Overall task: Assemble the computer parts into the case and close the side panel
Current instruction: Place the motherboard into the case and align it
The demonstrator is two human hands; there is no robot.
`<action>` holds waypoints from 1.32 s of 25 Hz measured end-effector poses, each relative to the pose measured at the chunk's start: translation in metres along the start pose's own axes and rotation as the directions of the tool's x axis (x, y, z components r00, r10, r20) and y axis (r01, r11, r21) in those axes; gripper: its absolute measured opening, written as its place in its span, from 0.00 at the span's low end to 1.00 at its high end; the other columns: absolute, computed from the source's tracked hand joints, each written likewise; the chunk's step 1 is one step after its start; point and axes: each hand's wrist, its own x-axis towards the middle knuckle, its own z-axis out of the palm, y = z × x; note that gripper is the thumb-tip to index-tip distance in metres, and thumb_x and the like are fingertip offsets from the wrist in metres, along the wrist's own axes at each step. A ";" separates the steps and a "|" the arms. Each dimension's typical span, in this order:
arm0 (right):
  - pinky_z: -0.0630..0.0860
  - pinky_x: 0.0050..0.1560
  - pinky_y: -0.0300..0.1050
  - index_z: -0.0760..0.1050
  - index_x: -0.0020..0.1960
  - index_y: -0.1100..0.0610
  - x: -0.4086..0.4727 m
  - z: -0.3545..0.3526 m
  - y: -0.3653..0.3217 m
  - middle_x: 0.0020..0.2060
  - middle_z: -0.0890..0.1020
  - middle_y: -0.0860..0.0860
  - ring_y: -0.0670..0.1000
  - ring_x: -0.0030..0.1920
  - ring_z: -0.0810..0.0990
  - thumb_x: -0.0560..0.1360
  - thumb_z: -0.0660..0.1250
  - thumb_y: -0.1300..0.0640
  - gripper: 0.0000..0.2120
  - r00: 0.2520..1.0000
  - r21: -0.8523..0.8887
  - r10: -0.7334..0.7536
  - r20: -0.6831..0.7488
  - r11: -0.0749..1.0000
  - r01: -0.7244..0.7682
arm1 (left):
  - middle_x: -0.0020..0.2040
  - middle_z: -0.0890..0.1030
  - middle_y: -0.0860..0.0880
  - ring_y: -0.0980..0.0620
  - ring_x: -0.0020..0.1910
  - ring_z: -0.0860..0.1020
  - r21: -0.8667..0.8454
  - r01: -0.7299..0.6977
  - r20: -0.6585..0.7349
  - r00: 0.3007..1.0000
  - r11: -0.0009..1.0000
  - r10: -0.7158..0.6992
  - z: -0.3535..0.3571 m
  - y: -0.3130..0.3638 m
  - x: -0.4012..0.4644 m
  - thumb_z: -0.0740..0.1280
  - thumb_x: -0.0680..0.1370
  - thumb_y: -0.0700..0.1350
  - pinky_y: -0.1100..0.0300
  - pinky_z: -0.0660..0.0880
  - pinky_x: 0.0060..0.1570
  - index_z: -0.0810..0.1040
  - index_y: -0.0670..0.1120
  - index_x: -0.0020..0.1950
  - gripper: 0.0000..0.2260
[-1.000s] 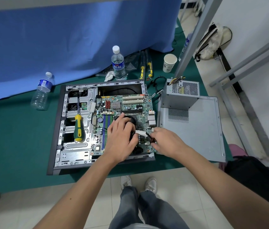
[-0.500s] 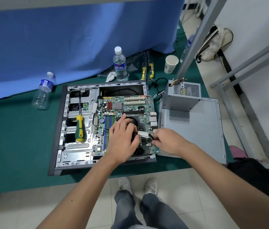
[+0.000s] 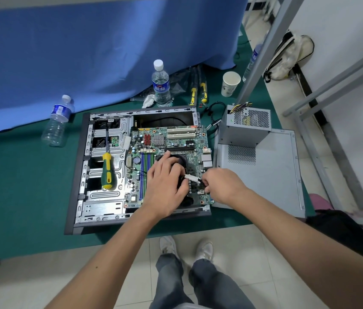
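Observation:
An open computer case (image 3: 80,175) lies flat on the green table, with a green motherboard (image 3: 176,139) fitted inside. My left hand (image 3: 165,186) grips the black CPU cooler fan (image 3: 179,158) on the board, covering most of it. My right hand (image 3: 220,186) pinches a small white connector (image 3: 192,178) on a dark cable just right of the fan. The grey power supply (image 3: 248,128) stands on the grey side panel (image 3: 269,170), right of the case. A yellow and green screwdriver (image 3: 107,170) rests on the drive bays.
Two water bottles (image 3: 160,83) (image 3: 58,121) and a paper cup (image 3: 230,83) stand behind the case by a blue cloth. Yellow-handled tools (image 3: 198,90) and loose black cables (image 3: 215,112) lie near the case's back corner. A metal frame (image 3: 265,52) rises at the right; my feet are below the table edge.
My right hand has shifted the white connector slightly toward the lower right of the board. My left hand stays on the fan.

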 end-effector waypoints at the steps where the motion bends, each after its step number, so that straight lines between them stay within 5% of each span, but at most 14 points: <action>1: 0.75 0.40 0.49 0.70 0.38 0.55 0.000 0.000 -0.002 0.42 0.81 0.53 0.56 0.44 0.80 0.76 0.67 0.64 0.11 1.000 0.008 0.006 -0.001 1.000 -0.006 | 0.69 0.70 0.49 0.51 0.78 0.53 0.001 -0.001 -0.001 1.000 1.000 0.001 0.000 0.000 0.000 0.56 0.78 0.53 0.49 0.53 0.72 0.72 0.49 0.52 0.10; 9: 0.75 0.48 0.42 0.83 0.47 0.54 -0.009 -0.007 0.023 0.42 0.80 0.46 0.46 0.42 0.79 0.75 0.73 0.59 0.03 0.994 0.405 0.095 -0.052 0.912 -0.066 | 0.70 0.69 0.49 0.52 0.78 0.52 0.022 0.013 0.005 1.000 1.000 -0.013 0.001 -0.001 0.002 0.55 0.78 0.54 0.50 0.51 0.72 0.71 0.49 0.53 0.12; 16: 0.69 0.42 0.43 0.80 0.43 0.59 -0.004 -0.002 0.011 0.41 0.81 0.52 0.53 0.41 0.77 0.76 0.70 0.57 0.06 0.998 0.259 0.050 0.026 0.964 -0.055 | 0.69 0.70 0.49 0.51 0.78 0.53 0.016 0.015 -0.004 1.000 1.000 -0.015 0.002 -0.001 0.002 0.56 0.78 0.53 0.49 0.54 0.71 0.71 0.49 0.52 0.10; 27: 0.79 0.46 0.53 0.73 0.36 0.58 -0.007 -0.004 -0.002 0.43 0.80 0.56 0.58 0.45 0.81 0.75 0.67 0.68 0.11 0.998 0.084 0.058 -0.023 0.995 -0.056 | 0.69 0.69 0.50 0.52 0.78 0.52 0.025 0.001 0.000 1.000 1.000 -0.001 0.002 -0.001 0.001 0.55 0.79 0.53 0.49 0.53 0.71 0.70 0.50 0.52 0.10; 33: 0.72 0.43 0.45 0.74 0.39 0.57 -0.005 -0.012 0.005 0.41 0.79 0.52 0.55 0.44 0.78 0.76 0.71 0.59 0.09 0.998 0.145 0.020 0.061 0.989 -0.029 | 0.70 0.68 0.50 0.52 0.78 0.51 0.029 0.007 0.029 1.000 1.000 -0.008 -0.001 0.000 0.002 0.54 0.78 0.54 0.50 0.52 0.71 0.71 0.49 0.53 0.12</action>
